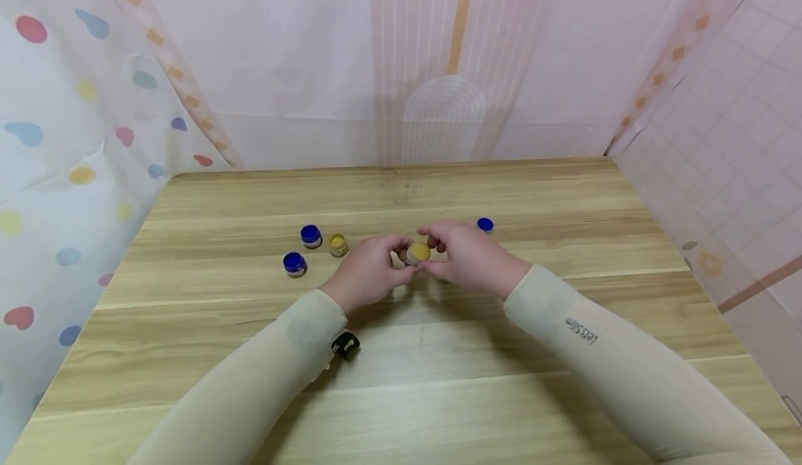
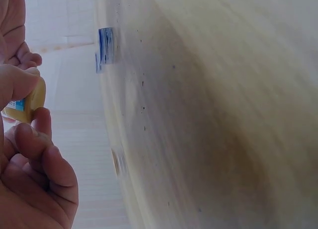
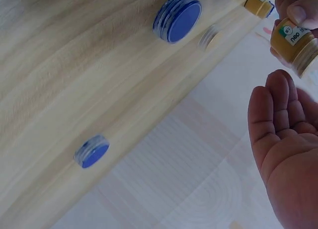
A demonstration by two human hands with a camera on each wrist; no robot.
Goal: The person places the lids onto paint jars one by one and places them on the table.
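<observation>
A small round paint jar (image 1: 419, 252) with a yellow top is held up between both hands over the table. My left hand (image 1: 371, 270) pinches it between thumb and fingers. In the right wrist view, the jar (image 3: 288, 40) shows yellow sides, a white and green label and a clear ridged rim. My right hand (image 1: 466, 255) is at its right side, thumb by the jar. Its fingers (image 3: 280, 107) extend, slightly bent, beside the jar without gripping it. Both hands also appear in the left wrist view, close around the jar (image 2: 37, 95).
Left of the hands stand two blue-topped jars (image 1: 310, 236) and a yellow one (image 1: 338, 245). A blue lid (image 1: 485, 225) lies behind the right hand. The right wrist view also shows a larger-looking blue lid (image 3: 184, 20) and a clear-rimmed yellowish one (image 3: 208, 38). Patterned sheets border the wooden table (image 1: 501, 409).
</observation>
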